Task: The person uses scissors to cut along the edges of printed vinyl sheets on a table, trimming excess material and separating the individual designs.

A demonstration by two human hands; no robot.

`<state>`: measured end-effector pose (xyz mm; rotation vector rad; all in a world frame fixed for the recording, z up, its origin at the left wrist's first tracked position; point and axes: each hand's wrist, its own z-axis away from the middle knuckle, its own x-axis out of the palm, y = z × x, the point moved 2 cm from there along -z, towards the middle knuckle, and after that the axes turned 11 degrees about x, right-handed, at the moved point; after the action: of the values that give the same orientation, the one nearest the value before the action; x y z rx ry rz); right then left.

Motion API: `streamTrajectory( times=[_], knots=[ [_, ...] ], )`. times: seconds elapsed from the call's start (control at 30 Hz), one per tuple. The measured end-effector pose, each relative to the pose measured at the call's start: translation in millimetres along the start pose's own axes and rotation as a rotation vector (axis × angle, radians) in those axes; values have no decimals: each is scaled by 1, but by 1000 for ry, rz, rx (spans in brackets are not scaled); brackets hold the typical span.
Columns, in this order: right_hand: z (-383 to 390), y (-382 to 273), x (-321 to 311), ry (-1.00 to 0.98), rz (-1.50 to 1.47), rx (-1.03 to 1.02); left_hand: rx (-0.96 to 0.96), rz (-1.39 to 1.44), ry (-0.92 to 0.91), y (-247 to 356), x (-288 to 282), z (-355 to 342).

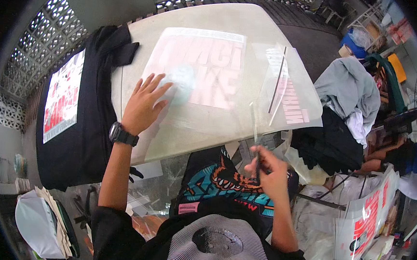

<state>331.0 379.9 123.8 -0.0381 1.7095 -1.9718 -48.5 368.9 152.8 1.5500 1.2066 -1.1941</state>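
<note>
My left hand is over the left part of the pale table with its fingers spread. Its fingertips are at the edge of a crumpled, pale blue patch, which I cannot identify. Beneath lies a translucent film sheet with faint pink block lettering. In front of the table's near edge, my right hand is closed around the dark handle of a thin, long-bladed cutting tool. The blade points toward the table; whether it is a knife or scissors is unclear. More clear film with printed strips lies on the right.
A black garment with a printed panel drapes over the left of the table. To the right are a pile of grey and black clothes and printed plastic sheets. A black cloth with a coloured print covers my lap.
</note>
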Motion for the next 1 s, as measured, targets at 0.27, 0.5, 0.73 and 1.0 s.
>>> streamTrajectory(
  times=[0.27,0.5,0.73,1.0],
  knots=[
    [40,25,36,-248,-310,119,-332,-63,168,43,13,39],
    [44,27,58,-458,-433,199,-356,86,267,74,12,44],
    [56,4,59,-489,-494,264,-344,183,254,83,15,25],
    [53,-14,65,-447,-540,340,-214,199,251,92,23,15]
  ],
)
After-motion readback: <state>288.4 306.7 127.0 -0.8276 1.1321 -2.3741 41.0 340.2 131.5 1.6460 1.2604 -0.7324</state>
